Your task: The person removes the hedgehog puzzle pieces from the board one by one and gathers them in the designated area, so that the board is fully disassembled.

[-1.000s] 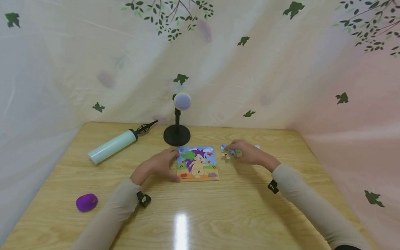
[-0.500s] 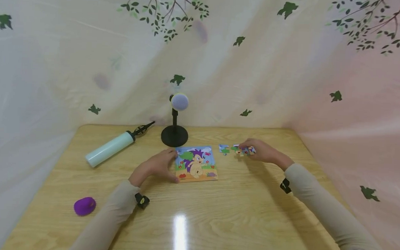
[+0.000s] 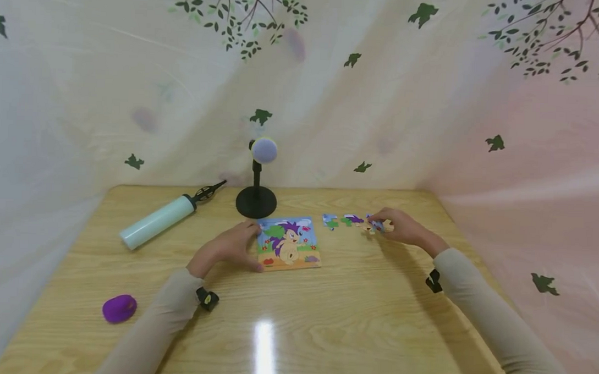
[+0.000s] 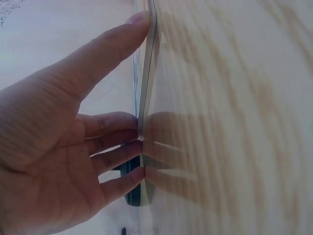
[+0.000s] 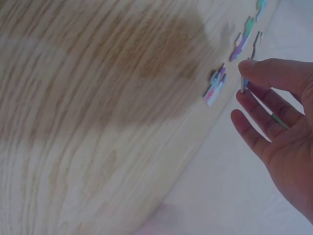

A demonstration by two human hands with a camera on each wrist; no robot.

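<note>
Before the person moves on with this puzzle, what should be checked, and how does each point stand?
1. Left hand steadies the puzzle board: ok, fingers touch its left edge.
2. Board flat on the table: ok.
3. Right hand has a grip on a puzzle piece: ok, pinched between thumb and fingertips.
4. Loose pieces apart from the board: ok, in a row to its right.
5. Which slot the held piece fits: cannot tell.
6. Microphone stand away from both hands: ok, behind the board.
</note>
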